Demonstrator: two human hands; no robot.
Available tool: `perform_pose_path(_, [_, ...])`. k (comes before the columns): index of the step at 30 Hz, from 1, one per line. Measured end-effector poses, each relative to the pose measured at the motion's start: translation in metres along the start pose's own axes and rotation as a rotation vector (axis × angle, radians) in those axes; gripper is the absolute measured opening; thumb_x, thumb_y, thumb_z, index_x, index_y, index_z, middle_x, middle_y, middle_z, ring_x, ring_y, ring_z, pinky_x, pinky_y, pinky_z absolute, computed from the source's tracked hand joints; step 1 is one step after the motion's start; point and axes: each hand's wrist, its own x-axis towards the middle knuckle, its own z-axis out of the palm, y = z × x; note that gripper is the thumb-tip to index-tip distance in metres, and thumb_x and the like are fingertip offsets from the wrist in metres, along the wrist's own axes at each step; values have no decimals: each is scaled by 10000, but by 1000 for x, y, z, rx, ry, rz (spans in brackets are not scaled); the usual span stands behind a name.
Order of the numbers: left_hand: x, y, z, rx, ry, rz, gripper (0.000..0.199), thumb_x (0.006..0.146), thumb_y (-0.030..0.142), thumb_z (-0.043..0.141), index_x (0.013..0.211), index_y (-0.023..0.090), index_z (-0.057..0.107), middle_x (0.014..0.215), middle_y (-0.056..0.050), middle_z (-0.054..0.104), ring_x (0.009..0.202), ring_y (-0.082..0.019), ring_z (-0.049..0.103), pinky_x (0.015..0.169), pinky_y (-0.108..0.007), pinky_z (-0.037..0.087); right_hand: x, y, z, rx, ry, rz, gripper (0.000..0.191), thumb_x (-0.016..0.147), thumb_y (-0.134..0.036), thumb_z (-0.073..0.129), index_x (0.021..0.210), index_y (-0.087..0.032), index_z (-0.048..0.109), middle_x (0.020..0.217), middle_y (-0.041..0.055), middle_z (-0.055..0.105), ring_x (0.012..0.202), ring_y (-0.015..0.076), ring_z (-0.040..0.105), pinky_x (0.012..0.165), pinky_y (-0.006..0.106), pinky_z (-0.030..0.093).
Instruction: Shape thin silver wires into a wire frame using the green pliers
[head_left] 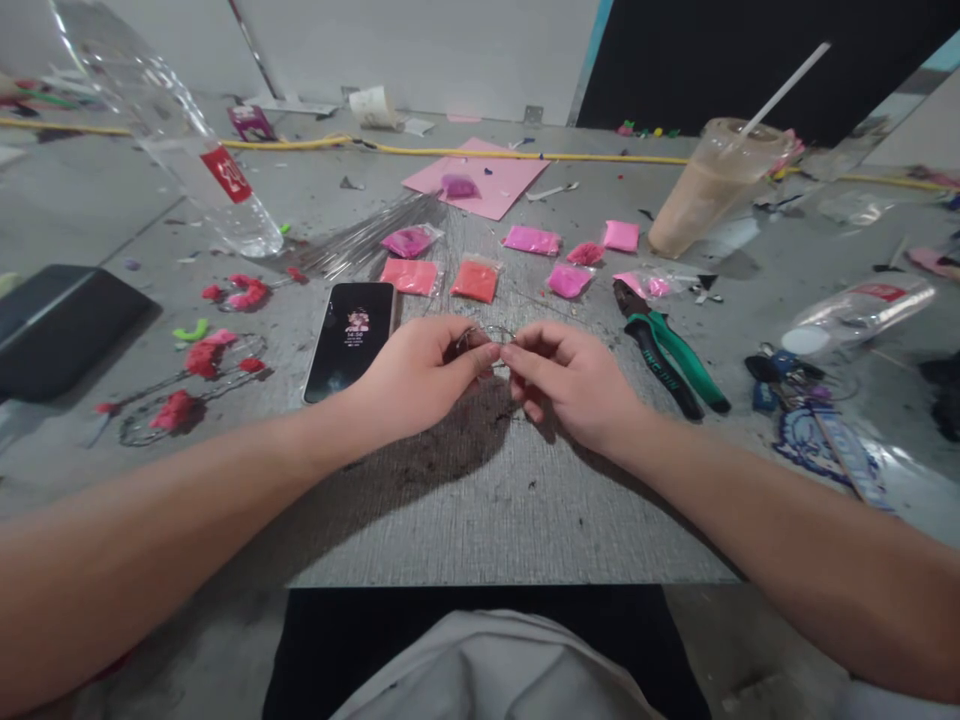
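Note:
A thin, looped piece of wire (491,329) is pinched between my two hands above the middle of the table. My left hand (427,365) grips it with thumb and forefinger, and my right hand (574,375) pinches it from the other side, the fingertips almost meeting. Fingers hide part of the wire. Just left of my left hand lies a phone (349,340) with its screen lit. Green-handled pliers (671,360) rest to the right of my right hand. Beyond my hands are several small packets of pink and orange clay, among them an orange packet (475,281).
At left lie wire pieces with red clay flowers (202,358) and a dark box-like object (64,330). A tilted-looking water bottle (225,190), a bundle of straight wires (367,240) and a pink sheet (499,190) are farther back. On the right are a drink cup (694,190), keys and another bottle (862,312).

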Motion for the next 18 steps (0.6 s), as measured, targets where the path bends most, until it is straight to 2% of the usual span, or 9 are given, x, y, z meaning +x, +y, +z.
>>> perform_pose_path(3, [-1,2,1,68,45,59,257,988,309,619,768,183,661,639,24,623,603,-125,552,586,-284,405,-4,-5,2,-126,72,11,325,820,-428,891,851,-189,674,586,-32,679,377,92,557,319,186,394])
perform_pose_path(6, [-3,0,3,115,40,72,262,994,317,618,775,183,671,638,25,628,599,-126,544,579,-287,390,-8,-9,4,-193,109,106,171,902,-303,796,844,-172,702,610,-1,716,389,100,589,319,183,413])
perform_pose_path(10, [-5,-1,6,148,72,62,325,1003,342,616,716,189,619,612,27,611,571,-121,510,563,-289,366,-10,-9,7,-136,80,232,213,966,-273,697,780,-168,690,631,29,734,409,129,627,313,211,437])
perform_pose_path(12, [-5,1,7,122,81,38,344,1008,347,612,702,191,604,609,25,620,569,-119,521,565,-285,377,-11,-10,8,-138,72,204,233,986,-268,682,776,-168,680,619,22,721,433,128,645,344,208,460])
perform_pose_path(15, [-3,3,4,39,68,-26,358,1011,339,613,686,188,607,601,17,628,564,-117,540,560,-277,394,-10,-13,6,-253,55,79,193,999,-230,674,816,-172,667,596,-5,690,468,110,652,414,190,481])
perform_pose_path(18, [2,2,0,-173,20,-103,338,1001,308,644,690,177,623,615,10,622,553,-102,536,546,-254,408,-5,-16,-3,-361,-42,-54,143,1012,-243,660,882,-185,673,613,-22,676,487,104,630,442,199,468])
